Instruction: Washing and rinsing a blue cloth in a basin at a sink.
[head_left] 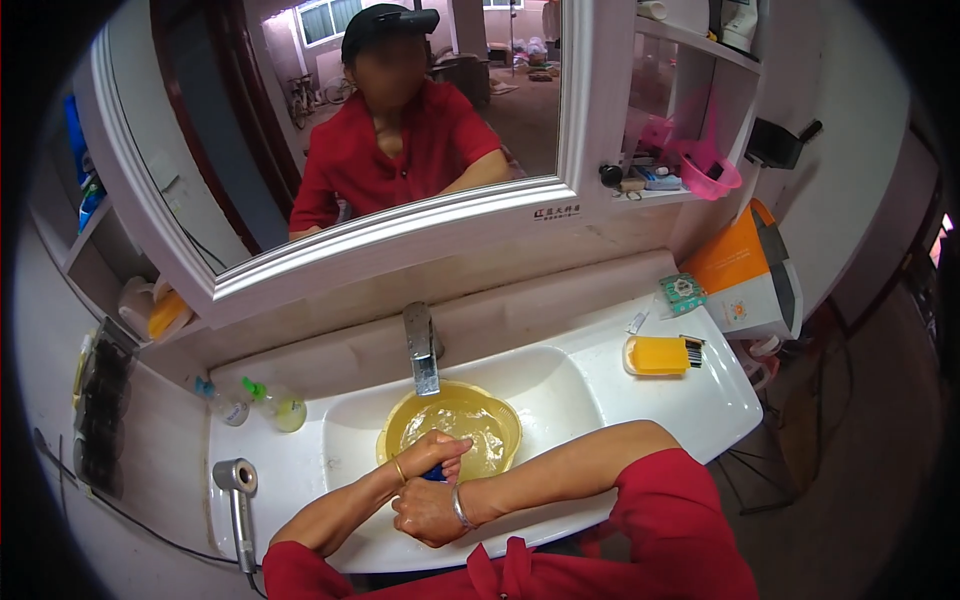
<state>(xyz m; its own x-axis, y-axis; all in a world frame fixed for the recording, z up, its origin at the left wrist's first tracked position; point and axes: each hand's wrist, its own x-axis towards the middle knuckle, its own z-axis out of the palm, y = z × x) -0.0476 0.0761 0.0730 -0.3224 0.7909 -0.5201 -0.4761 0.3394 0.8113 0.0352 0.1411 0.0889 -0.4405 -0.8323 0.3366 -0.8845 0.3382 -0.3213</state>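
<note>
My left hand [436,455], with a gold bracelet at its wrist, is closed over the near part of a yellow basin [393,418]. Just below it my right hand [428,511], a silver bracelet at the wrist, makes a fist close against the left. Between the two shows a small dark blue thing [434,472], gripped by both; the fingers hide most of it, so its kind is unclear. Rippling water [490,440] fills part of the basin, which stands in the white sink [560,395] under a chrome faucet [421,350].
Two pump bottles, one green-topped [284,408], and a grey hair dryer [238,490] stand at the left. On the right counter lie a yellow brush [660,355] and a green packet [683,293]. Behind rises a framed mirror [400,150]; an orange-and-white bag [745,265] stands far right.
</note>
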